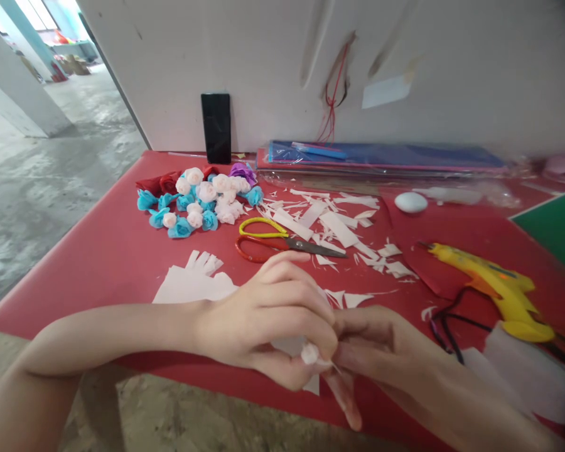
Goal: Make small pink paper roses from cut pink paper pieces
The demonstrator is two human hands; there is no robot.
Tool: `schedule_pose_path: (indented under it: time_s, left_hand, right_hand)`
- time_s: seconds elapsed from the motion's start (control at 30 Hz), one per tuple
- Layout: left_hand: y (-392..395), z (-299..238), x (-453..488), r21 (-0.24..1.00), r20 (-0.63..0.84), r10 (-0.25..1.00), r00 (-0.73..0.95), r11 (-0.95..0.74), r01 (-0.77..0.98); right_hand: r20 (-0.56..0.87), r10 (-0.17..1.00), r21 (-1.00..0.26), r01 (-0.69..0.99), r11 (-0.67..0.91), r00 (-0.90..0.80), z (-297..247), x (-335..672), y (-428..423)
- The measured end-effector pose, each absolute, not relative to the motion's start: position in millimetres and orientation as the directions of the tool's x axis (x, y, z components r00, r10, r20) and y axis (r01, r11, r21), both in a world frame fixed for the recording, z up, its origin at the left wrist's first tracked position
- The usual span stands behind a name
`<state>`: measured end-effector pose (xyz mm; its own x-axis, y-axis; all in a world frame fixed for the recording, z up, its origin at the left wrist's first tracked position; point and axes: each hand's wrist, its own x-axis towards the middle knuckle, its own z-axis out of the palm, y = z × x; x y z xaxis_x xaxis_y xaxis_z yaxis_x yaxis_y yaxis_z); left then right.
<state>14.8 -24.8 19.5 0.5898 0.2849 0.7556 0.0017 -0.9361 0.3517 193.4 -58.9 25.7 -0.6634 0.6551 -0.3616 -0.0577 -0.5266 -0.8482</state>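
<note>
My left hand (pixel 268 317) and my right hand (pixel 376 351) meet at the near edge of the red table (pixel 98 251). Both pinch a small roll of pale pink paper (pixel 309 353) between fingertips, and a strip of it hangs below. Cut sheets of the same pale paper (pixel 193 282) lie just behind my left wrist. Scissors (pixel 273 242) with yellow and red handles rest shut on the table a short way beyond my hands.
A heap of small paper roses (pixel 198 201) in blue, pink, red and purple lies at back left. Paper scraps (pixel 339 226) are strewn mid-table. A yellow glue gun (pixel 499 285) lies right, a white egg-shaped object (pixel 410 202) behind, a black phone (pixel 216 127) against the wall.
</note>
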Motion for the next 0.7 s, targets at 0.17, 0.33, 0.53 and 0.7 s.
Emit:
schedule_pose_path:
  time_s: [0.17, 0.33, 0.53, 0.7]
  left_hand:
    - [-23, 17, 16, 0.367, 0.76, 0.258, 0.596, -0.928, -0.066]
    - [-27, 18, 17, 0.401, 0.758, 0.327, 0.564, -0.916, -0.009]
    - [-31, 18, 17, 0.441, 0.747, 0.386, 0.541, -0.897, 0.031]
    - [-32, 17, 18, 0.544, 0.695, 0.492, 0.524, -0.837, 0.064]
  right_hand:
    - [-0.393, 0.683, -0.852, -0.037, -0.523, -0.616, 26, 191, -59]
    - [-0.269, 0.821, -0.957, 0.044, -0.286, -0.503, 32, 188, -62]
    - [0.051, 0.91, -0.992, 0.085, 0.094, -0.412, 35, 184, -65]
    - [0.173, 0.928, -0.953, 0.18, 0.242, -0.33, 35, 184, -68]
